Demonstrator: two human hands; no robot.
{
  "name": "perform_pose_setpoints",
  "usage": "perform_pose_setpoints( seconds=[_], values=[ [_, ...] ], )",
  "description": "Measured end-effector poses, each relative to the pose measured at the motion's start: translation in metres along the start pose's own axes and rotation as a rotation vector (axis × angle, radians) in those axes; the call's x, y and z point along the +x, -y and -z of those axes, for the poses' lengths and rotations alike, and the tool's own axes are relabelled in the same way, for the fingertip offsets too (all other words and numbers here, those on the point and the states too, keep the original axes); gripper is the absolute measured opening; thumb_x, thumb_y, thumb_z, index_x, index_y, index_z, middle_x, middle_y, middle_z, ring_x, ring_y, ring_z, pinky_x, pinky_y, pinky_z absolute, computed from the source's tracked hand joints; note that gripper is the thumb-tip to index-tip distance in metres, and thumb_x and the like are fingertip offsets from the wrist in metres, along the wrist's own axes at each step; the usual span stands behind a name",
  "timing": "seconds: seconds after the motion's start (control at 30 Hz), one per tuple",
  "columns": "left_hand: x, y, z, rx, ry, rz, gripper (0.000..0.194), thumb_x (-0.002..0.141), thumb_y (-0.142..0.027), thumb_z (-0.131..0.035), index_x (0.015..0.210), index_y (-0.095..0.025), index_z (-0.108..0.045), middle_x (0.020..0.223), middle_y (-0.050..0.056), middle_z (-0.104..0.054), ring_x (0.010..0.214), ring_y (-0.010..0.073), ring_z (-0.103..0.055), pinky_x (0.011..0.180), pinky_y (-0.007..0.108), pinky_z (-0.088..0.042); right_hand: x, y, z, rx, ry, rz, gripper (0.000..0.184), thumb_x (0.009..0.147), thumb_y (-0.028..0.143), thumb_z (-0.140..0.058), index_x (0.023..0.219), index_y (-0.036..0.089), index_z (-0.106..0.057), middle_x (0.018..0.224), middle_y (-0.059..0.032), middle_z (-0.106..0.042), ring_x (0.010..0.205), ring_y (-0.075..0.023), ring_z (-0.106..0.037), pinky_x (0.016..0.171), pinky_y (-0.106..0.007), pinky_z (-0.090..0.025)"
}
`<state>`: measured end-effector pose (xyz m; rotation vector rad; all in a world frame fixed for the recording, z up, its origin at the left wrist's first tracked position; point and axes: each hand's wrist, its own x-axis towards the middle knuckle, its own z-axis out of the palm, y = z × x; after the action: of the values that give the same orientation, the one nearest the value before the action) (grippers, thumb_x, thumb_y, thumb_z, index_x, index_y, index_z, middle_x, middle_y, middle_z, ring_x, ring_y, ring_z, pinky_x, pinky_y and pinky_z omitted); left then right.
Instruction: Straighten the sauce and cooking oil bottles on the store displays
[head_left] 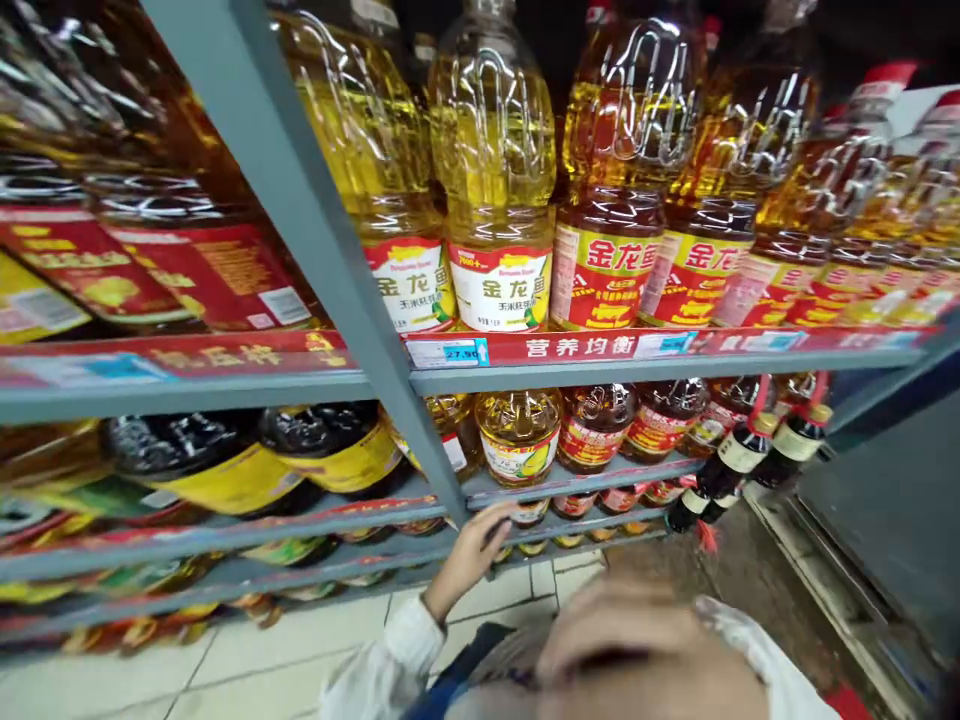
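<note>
My left hand [477, 548], in a white sleeve, reaches out to the front edge of a low grey shelf [525, 488]. Its fingers curl at the shelf rail, just below a small yellow oil bottle [519, 436]; something dark sits under the fingertips, too small to name. My right hand [622, 640] is very close to the camera and blurred. It looks loosely curled, and I cannot see whether it holds anything. Large bottles of golden cooking oil [495, 170] with red and white labels stand on the shelf above.
A grey upright post [315, 230] slants between two shelf bays. Red price strips [660, 345] run along the shelf edges. Dark bottles with yellow labels [225, 470] fill the left bay, and small dark bottles [742, 455] hang at the right end. Pale floor tiles [225, 660] lie below.
</note>
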<state>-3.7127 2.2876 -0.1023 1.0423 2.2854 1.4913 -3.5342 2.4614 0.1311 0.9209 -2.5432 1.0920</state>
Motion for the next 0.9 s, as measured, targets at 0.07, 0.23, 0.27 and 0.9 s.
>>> perform_pose_setpoints(
  seconds=[0.07, 0.23, 0.27, 0.9],
  values=[
    [0.025, -0.035, -0.005, -0.008, -0.212, -0.093, 0.033, 0.102, -0.044, -0.049, 0.118, -0.026, -0.072, 0.128, 0.01, -0.072, 0.123, 0.0257, -0.067, 0.113, 0.048, -0.049, -0.035, -0.03, 0.047, -0.043, -0.114, -0.167, 0.036, 0.103, 0.045, -0.052, 0.129, 0.023, -0.066, 0.113, -0.009, -0.074, 0.105, -0.0188, -0.069, 0.094, -0.034, -0.057],
    [0.062, -0.087, 0.003, 0.07, -0.679, -0.167, 0.028, 0.101, -0.042, -0.054, 0.118, -0.024, -0.067, 0.128, 0.011, -0.068, 0.124, 0.026, -0.062, 0.108, 0.047, -0.051, -0.069, -0.15, 0.111, -0.414, -0.452, -0.559, 0.038, 0.094, 0.055, -0.06, 0.108, 0.022, -0.073, 0.111, -0.0114, -0.075, 0.105, -0.0296, -0.069, 0.099, -0.05, -0.054],
    [0.069, -0.09, 0.006, 0.093, -0.727, -0.161, 0.032, 0.1, -0.044, -0.056, 0.124, -0.024, -0.064, 0.133, 0.012, -0.064, 0.128, 0.0267, -0.059, 0.109, 0.047, -0.05, -0.065, -0.172, 0.115, -0.445, -0.501, -0.572, 0.044, 0.093, 0.058, -0.059, 0.113, 0.02, -0.072, 0.115, -0.0132, -0.073, 0.108, -0.0313, -0.069, 0.1, -0.051, -0.052],
    [0.194, -0.107, 0.057, -0.157, -0.57, 0.01, 0.068, 0.059, -0.05, -0.093, 0.11, -0.012, -0.07, 0.121, 0.016, -0.075, 0.119, 0.0327, -0.068, 0.11, 0.044, -0.048, 0.062, -0.315, 0.106, -0.119, -0.725, -0.478, 0.087, 0.07, 0.063, -0.077, 0.142, 0.022, -0.053, 0.146, -0.0134, -0.059, 0.146, -0.0335, -0.041, 0.124, -0.061, -0.023]
  ],
)
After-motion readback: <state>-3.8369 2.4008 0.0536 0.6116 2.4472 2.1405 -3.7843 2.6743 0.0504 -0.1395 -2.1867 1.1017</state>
